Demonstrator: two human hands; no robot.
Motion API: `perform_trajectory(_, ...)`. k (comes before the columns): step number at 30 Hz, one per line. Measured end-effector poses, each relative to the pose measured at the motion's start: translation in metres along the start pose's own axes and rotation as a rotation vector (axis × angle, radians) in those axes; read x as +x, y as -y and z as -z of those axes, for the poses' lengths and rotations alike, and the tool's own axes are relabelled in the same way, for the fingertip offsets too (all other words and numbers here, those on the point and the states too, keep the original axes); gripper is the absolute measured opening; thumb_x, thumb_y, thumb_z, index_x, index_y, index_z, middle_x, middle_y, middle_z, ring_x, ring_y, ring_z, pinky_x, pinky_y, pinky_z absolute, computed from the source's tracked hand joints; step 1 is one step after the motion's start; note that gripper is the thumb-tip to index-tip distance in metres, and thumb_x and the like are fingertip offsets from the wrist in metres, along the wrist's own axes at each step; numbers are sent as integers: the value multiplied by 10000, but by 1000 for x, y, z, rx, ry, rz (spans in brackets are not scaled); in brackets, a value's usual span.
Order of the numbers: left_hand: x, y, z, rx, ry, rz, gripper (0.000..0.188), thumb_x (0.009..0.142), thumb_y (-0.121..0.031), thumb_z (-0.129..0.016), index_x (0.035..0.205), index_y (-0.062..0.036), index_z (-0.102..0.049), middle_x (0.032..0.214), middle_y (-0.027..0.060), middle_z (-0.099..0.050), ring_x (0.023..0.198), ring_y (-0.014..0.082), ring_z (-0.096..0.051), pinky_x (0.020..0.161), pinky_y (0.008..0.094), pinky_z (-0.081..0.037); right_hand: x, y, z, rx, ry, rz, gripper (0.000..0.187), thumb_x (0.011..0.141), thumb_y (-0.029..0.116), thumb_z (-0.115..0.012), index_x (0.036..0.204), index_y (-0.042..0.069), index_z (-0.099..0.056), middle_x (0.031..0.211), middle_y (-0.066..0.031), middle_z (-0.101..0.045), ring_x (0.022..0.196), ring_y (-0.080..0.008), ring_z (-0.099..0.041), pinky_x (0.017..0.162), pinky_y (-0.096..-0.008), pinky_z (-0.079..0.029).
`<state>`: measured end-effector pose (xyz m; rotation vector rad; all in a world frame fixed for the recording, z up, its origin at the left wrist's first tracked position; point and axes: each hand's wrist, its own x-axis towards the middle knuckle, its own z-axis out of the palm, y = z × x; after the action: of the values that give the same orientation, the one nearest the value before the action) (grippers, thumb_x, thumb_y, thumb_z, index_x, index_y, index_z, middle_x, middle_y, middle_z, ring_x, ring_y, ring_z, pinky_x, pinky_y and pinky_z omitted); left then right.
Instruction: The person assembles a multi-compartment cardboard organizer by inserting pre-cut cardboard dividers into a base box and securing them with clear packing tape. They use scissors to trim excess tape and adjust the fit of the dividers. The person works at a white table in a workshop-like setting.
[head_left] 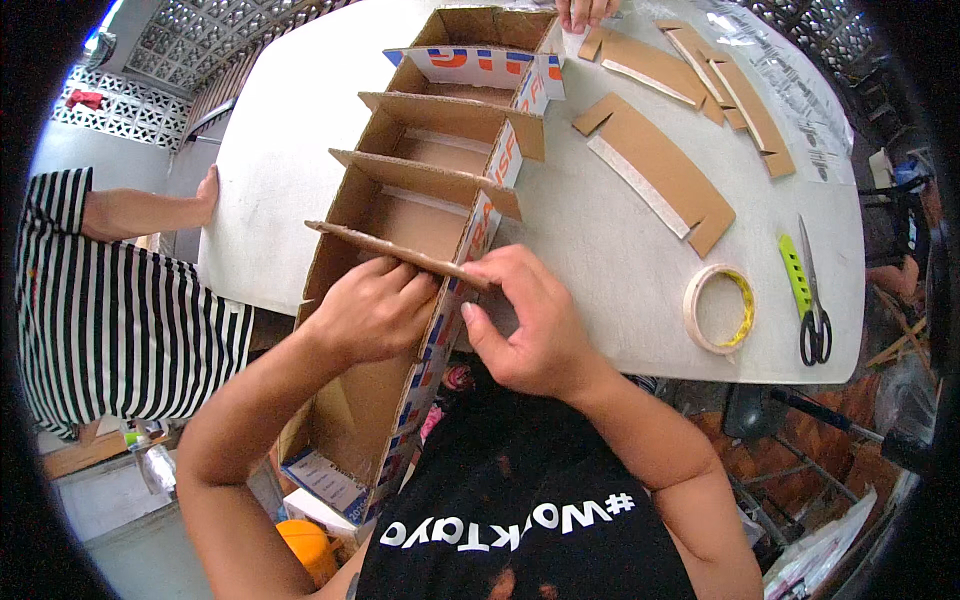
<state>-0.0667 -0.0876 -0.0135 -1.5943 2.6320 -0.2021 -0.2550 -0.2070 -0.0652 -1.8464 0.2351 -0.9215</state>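
Observation:
A long open cardboard box lies lengthwise on the white table, crossed by cardboard divider strips. My left hand and my right hand both pinch the nearest cardboard divider strip, which sits across the box walls. Two more dividers stand farther along the box.
Loose notched cardboard strips lie to the right, with a tape roll, a green cutter and black-handled scissors. A person in a striped shirt rests a hand on the table's left edge. Another person's fingers touch the far end.

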Motion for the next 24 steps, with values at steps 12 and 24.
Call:
perform_trajectory(12, -25, -31, -24, -212, -77, 390, 317, 709, -233, -663, 998, -118, -721, 1141, 109, -645, 1061, 320, -608, 979, 494, -442, 0, -2, -3, -82, 62, -90, 377, 704, -22, -658, 1062, 25, -554, 954, -163, -562, 849, -365, -585, 754, -441, -515)
perform_trajectory(24, -22, -34, -27, -319, -120, 465, 371, 695, -156, -730, 1065, -143, -710, 1184, 117, -655, 1124, 355, -583, 973, 544, -404, 0, -1, -5, -55, 76, -145, 374, 709, -33, -647, 1061, 37, -540, 976, -164, -555, 838, -362, -568, 738, -437, -501)
